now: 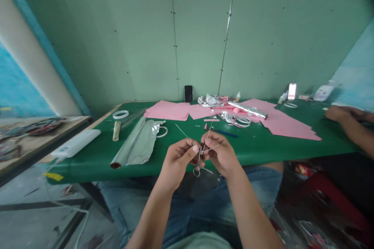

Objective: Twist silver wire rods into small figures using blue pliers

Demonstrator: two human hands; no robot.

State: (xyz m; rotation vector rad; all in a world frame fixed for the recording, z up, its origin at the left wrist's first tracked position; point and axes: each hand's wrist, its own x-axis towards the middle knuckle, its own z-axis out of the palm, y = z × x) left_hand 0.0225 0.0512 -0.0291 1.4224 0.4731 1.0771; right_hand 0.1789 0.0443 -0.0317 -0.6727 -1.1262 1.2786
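Both hands meet in front of me at the table's near edge, around a piece of thin, twisted silvery wire (pixel 199 161). Its lower end forms a small loop, and loose wire ends stick up and out between the fingers. My left hand (pixel 177 161) is closed, thumb and fingers pinching the wire. On the other side, my right hand (pixel 223 155) also grips it, fingers curled and thumb pressed in. The fingers hide part of the wire's middle.
On the green table (pixel 248 151) lie a foil roll (pixel 133 144), pink sheets (pixel 168 109), crumpled foil (pixel 212 100), a blue pen (pixel 227 134) and a white tape ring (pixel 120 114). A phone (pixel 188 93) leans on the wall. Another person's arm (pixel 350 122) rests at right.
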